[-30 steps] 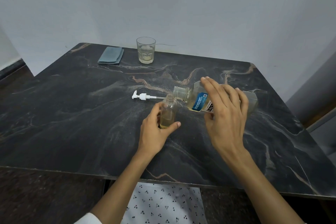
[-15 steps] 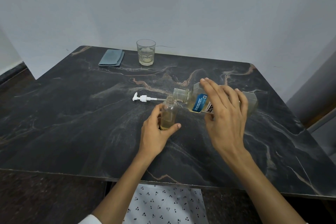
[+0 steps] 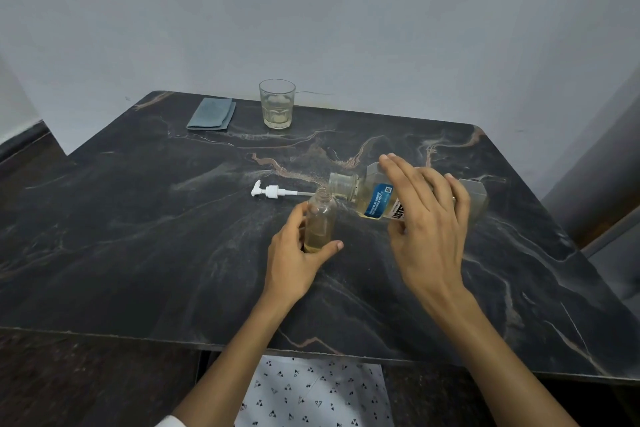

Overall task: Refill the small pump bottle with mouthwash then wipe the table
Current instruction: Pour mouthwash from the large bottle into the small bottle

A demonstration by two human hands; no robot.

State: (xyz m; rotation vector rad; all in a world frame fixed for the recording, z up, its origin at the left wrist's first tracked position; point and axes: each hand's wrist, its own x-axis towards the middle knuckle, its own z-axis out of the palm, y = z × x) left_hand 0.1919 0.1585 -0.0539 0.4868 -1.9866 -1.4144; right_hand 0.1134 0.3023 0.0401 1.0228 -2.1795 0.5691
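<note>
A small clear bottle stands upright and uncapped on the dark marble table, with pale yellow liquid in its lower part. My left hand grips its base between thumb and fingers. My right hand holds a large mouthwash bottle with a blue label, tipped almost flat, its open mouth just above and to the right of the small bottle's neck. The white pump head lies on the table just behind the small bottle.
A folded grey-blue cloth lies at the table's far left. Beside it stands a drinking glass with a little pale liquid. A pale wall runs behind the table, and the near edge crosses just above my lap.
The camera view has tilted up slightly. Both hands and both bottles hold nearly the same pose, the big bottle staying tipped over the small one.
</note>
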